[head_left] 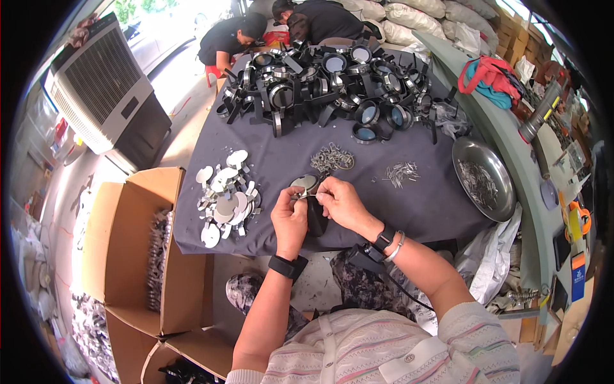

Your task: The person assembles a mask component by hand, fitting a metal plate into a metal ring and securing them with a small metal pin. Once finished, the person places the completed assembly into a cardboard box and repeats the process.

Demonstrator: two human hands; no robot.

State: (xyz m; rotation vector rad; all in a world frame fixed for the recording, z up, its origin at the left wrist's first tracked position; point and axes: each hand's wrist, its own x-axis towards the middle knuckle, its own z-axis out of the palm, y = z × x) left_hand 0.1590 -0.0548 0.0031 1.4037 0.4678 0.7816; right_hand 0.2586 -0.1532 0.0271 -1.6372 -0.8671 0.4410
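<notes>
In front of me, at the near edge of the cloth-covered table, is a black-handled round piece [316,221] with a silver disc [306,183] at its top. My left hand [289,208] is closed on its left side, thumb and fingers pinched at the rim. My right hand [340,203] pinches a thin metal pin [311,195] against the same piece, just below the disc; the fingers partly hide it. Just beyond lies a heap of small metal clips [332,157]. Loose thin pins [401,174] lie to the right of it.
A pile of black-handled round pieces [332,83] covers the table's far side. Silver tabbed discs [227,198] lie at left, and a steel dish [484,180] of pins at right. Cardboard boxes [137,243] and an air cooler [105,83] stand left. Two people [320,22] bend beyond the table.
</notes>
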